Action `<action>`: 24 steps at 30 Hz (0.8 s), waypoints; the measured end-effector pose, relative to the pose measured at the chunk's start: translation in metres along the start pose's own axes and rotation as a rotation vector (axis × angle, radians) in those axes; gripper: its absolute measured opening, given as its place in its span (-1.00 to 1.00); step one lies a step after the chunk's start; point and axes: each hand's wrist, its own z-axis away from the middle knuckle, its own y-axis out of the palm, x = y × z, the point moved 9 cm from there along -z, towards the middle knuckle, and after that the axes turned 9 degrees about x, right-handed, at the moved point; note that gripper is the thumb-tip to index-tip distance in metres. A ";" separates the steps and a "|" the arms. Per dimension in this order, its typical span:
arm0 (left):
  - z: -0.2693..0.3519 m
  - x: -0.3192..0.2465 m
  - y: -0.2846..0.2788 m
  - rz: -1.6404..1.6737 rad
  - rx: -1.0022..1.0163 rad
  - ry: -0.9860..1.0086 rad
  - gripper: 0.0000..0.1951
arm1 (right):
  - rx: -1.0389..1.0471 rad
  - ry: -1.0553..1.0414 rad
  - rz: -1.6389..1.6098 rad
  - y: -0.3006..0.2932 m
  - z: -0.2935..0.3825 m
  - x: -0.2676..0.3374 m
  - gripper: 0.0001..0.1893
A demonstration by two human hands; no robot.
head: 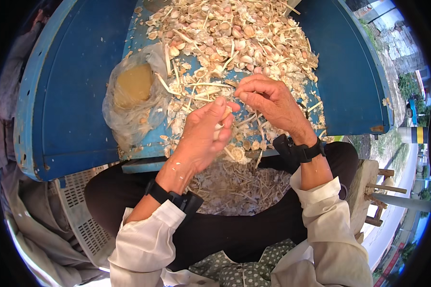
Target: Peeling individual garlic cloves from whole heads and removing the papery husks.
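My left hand (206,134) is curled around garlic cloves (226,112), partly hidden by the thumb and fingers. Just right of it, my right hand (267,96) has its thumb and forefinger pinched together, and I see no clear object between them. Both hands are above the near part of a blue metal tray-like surface (193,61). Beyond them rises a large heap of garlic cloves and dry skins (237,36). Cut garlic stalks (210,85) and papery scraps lie under and around my fingers.
A clear plastic bag (134,97) with a yellowish-brown block sits left of the hands. Blue side panels (80,82) (348,68) flank the surface. Below, between my knees, is a pile of skins and stalks (240,186). A white plastic crate (84,211) stands at left; another person's sleeve (12,75) shows beyond.
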 end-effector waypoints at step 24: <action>0.005 -0.006 -0.003 0.162 -0.125 0.195 -0.62 | -0.251 -0.355 0.233 0.045 0.030 0.041 -0.77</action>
